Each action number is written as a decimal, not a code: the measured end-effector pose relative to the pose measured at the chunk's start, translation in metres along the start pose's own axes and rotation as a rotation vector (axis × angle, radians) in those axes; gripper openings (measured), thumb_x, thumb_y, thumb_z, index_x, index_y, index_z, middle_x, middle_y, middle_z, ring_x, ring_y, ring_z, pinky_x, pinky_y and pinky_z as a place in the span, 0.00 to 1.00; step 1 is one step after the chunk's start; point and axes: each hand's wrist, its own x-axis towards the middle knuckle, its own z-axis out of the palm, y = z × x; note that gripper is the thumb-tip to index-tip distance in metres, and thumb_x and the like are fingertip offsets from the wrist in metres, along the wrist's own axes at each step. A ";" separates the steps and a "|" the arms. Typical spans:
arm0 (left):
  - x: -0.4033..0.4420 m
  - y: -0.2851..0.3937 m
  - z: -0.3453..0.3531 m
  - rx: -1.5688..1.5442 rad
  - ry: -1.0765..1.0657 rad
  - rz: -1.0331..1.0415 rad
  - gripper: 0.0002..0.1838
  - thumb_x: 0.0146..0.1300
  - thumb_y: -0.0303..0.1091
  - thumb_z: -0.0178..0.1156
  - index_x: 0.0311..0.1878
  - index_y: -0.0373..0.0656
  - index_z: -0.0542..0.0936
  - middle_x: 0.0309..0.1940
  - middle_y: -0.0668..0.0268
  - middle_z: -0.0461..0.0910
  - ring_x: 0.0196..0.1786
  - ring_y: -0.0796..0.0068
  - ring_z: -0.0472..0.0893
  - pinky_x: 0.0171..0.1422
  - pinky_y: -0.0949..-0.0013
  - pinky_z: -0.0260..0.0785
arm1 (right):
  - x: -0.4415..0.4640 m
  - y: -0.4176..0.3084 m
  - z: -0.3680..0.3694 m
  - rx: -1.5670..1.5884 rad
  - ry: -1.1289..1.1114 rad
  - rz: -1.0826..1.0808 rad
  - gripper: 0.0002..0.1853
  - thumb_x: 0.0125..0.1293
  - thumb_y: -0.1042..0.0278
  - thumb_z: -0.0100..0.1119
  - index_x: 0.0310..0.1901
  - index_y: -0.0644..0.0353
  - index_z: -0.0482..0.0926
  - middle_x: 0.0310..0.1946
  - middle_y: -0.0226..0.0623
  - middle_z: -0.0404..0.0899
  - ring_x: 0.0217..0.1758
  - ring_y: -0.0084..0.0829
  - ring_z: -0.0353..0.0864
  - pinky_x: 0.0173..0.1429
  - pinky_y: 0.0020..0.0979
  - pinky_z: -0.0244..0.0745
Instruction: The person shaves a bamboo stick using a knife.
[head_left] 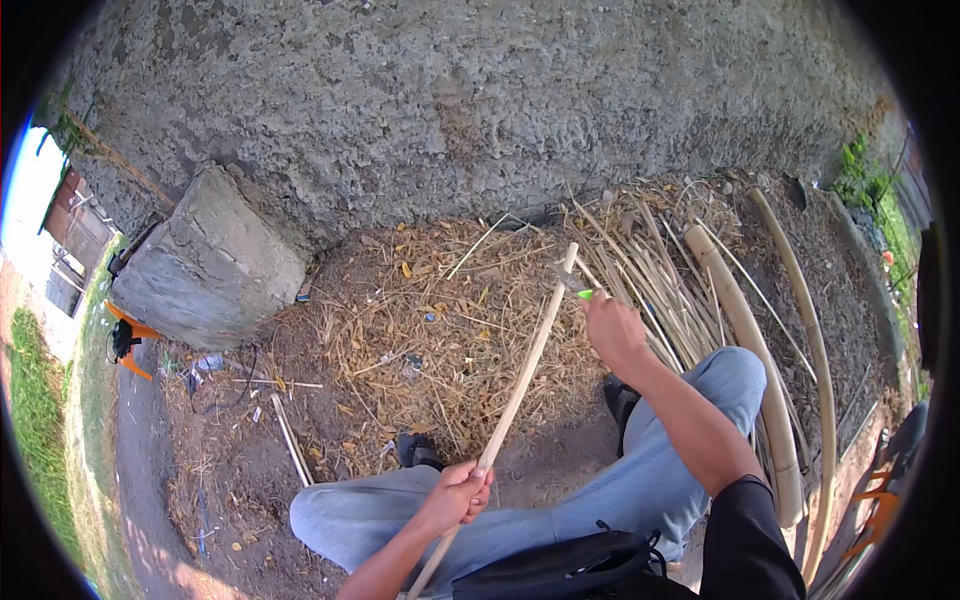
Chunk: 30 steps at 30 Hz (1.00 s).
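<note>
The left hand (465, 494) grips a pale stick (510, 404); the right hand (613, 328) clasps a green-handled blade (584, 294) at its far end. Thin strips (650, 277) lie near the ground's (540, 478) wall-side edge.

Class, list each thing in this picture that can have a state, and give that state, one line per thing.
Left hand: closed around the pale pole
Right hand: closed on the green-handled tool
Green-handled tool: held at the pole's upper end
Pale pole: held slanted
Thin strips: loosely heaped on the ground
Thick pole: lying down
Legs: bent, knees spread
Wall: rough-surfaced
</note>
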 end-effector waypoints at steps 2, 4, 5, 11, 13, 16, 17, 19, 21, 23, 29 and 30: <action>-0.001 -0.001 -0.003 0.019 -0.015 -0.030 0.09 0.82 0.37 0.42 0.44 0.46 0.68 0.21 0.76 0.59 0.19 0.88 0.54 0.19 0.77 0.42 | -0.006 0.003 0.009 0.036 -0.080 0.072 0.21 0.81 0.50 0.42 0.39 0.61 0.71 0.24 0.43 0.82 0.23 0.43 0.85 0.28 0.43 0.81; -0.002 0.006 -0.005 -0.011 0.011 -0.036 0.09 0.82 0.37 0.42 0.44 0.46 0.68 0.22 0.76 0.59 0.18 0.88 0.54 0.19 0.77 0.42 | -0.029 -0.029 -0.005 0.152 -0.171 -0.025 0.21 0.81 0.49 0.43 0.40 0.61 0.71 0.24 0.44 0.82 0.22 0.44 0.84 0.26 0.44 0.80; -0.002 0.008 -0.006 -0.052 0.043 -0.042 0.09 0.81 0.36 0.42 0.43 0.46 0.68 0.22 0.76 0.60 0.18 0.88 0.54 0.19 0.77 0.42 | -0.043 -0.042 -0.006 0.144 -0.173 -0.033 0.21 0.81 0.49 0.43 0.40 0.61 0.71 0.24 0.44 0.82 0.22 0.44 0.84 0.26 0.44 0.80; -0.007 0.006 -0.012 -0.129 -0.021 0.006 0.09 0.82 0.38 0.43 0.44 0.45 0.69 0.21 0.76 0.59 0.17 0.88 0.53 0.19 0.77 0.40 | -0.036 -0.038 0.016 0.149 -0.007 -0.143 0.21 0.79 0.48 0.46 0.40 0.62 0.71 0.24 0.44 0.82 0.18 0.42 0.83 0.19 0.43 0.76; -0.006 0.009 -0.010 -0.145 -0.055 0.025 0.10 0.82 0.38 0.43 0.45 0.45 0.69 0.21 0.77 0.59 0.18 0.88 0.52 0.19 0.77 0.40 | -0.018 -0.025 0.012 0.096 0.053 -0.112 0.22 0.79 0.48 0.46 0.38 0.61 0.71 0.24 0.45 0.82 0.19 0.43 0.83 0.18 0.42 0.75; -0.002 0.008 -0.014 -0.170 -0.049 0.001 0.10 0.82 0.39 0.43 0.45 0.45 0.69 0.21 0.76 0.59 0.18 0.88 0.53 0.19 0.76 0.40 | -0.050 -0.051 0.007 0.108 0.026 -0.209 0.22 0.79 0.48 0.46 0.36 0.60 0.72 0.23 0.44 0.82 0.18 0.42 0.83 0.18 0.42 0.75; -0.002 0.010 -0.014 -0.171 -0.046 0.007 0.10 0.82 0.39 0.43 0.45 0.45 0.69 0.21 0.76 0.59 0.18 0.88 0.53 0.19 0.76 0.40 | -0.058 -0.059 0.003 0.065 0.039 -0.343 0.21 0.79 0.48 0.46 0.36 0.60 0.72 0.22 0.43 0.81 0.17 0.41 0.83 0.18 0.42 0.74; -0.006 0.010 -0.014 -0.145 -0.037 0.019 0.10 0.82 0.39 0.42 0.44 0.45 0.69 0.20 0.76 0.59 0.17 0.88 0.52 0.19 0.76 0.40 | -0.054 -0.056 0.002 0.033 0.063 -0.374 0.21 0.79 0.49 0.47 0.35 0.59 0.72 0.19 0.40 0.80 0.16 0.38 0.82 0.16 0.40 0.73; -0.005 0.010 -0.007 -0.127 -0.015 0.013 0.10 0.82 0.39 0.42 0.45 0.45 0.69 0.20 0.76 0.59 0.17 0.88 0.53 0.19 0.76 0.40 | -0.021 -0.027 0.011 0.073 0.062 -0.123 0.21 0.78 0.48 0.48 0.35 0.59 0.72 0.20 0.44 0.80 0.17 0.42 0.82 0.18 0.43 0.74; -0.002 0.012 -0.005 -0.105 -0.006 0.027 0.10 0.82 0.39 0.42 0.45 0.45 0.69 0.20 0.76 0.59 0.17 0.88 0.53 0.18 0.76 0.40 | -0.022 -0.026 0.012 0.089 0.064 -0.125 0.22 0.78 0.48 0.48 0.35 0.60 0.72 0.22 0.46 0.80 0.18 0.43 0.83 0.18 0.43 0.74; -0.007 0.006 -0.011 -0.126 -0.036 -0.027 0.10 0.82 0.39 0.42 0.45 0.45 0.69 0.21 0.76 0.60 0.17 0.87 0.53 0.19 0.76 0.40 | -0.030 -0.036 0.010 0.068 -0.069 -0.044 0.21 0.80 0.49 0.46 0.36 0.60 0.72 0.21 0.42 0.81 0.20 0.42 0.84 0.19 0.42 0.74; -0.007 0.002 -0.008 -0.085 -0.028 -0.069 0.10 0.82 0.38 0.42 0.45 0.45 0.69 0.21 0.76 0.60 0.17 0.87 0.53 0.19 0.76 0.41 | -0.012 -0.010 0.020 0.073 -0.025 0.089 0.21 0.80 0.49 0.45 0.36 0.60 0.72 0.20 0.41 0.80 0.20 0.41 0.84 0.20 0.42 0.74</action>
